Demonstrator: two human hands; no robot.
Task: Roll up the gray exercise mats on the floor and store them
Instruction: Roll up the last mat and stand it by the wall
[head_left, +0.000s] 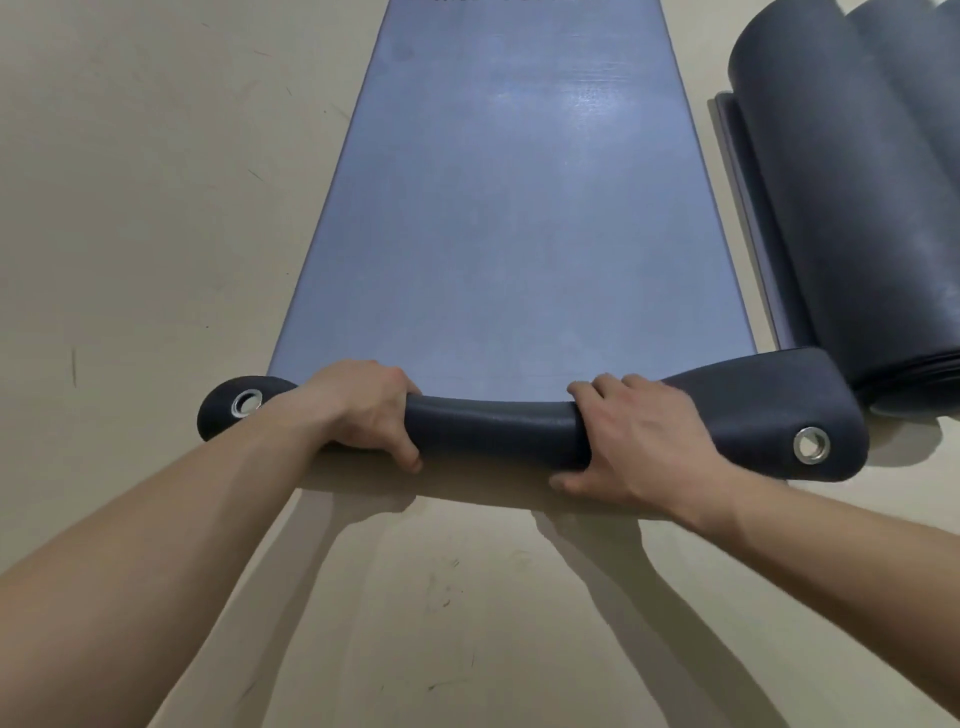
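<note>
Head view. Gray exercise mat (519, 218): flat on the beige floor (130, 208), stretching away from the person, near edge curled into a first small roll (493, 431). Metal eyelets: one at each near corner (811, 445), (247, 402). Left hand (363, 410) and right hand (628, 434): both wrapped round the roll, fingers over, thumbs under. Rolled dark mats (852, 208): just right of it. Step: rolling barely begun. Next, by my reading: an even forward push, both ends kept level.
</note>
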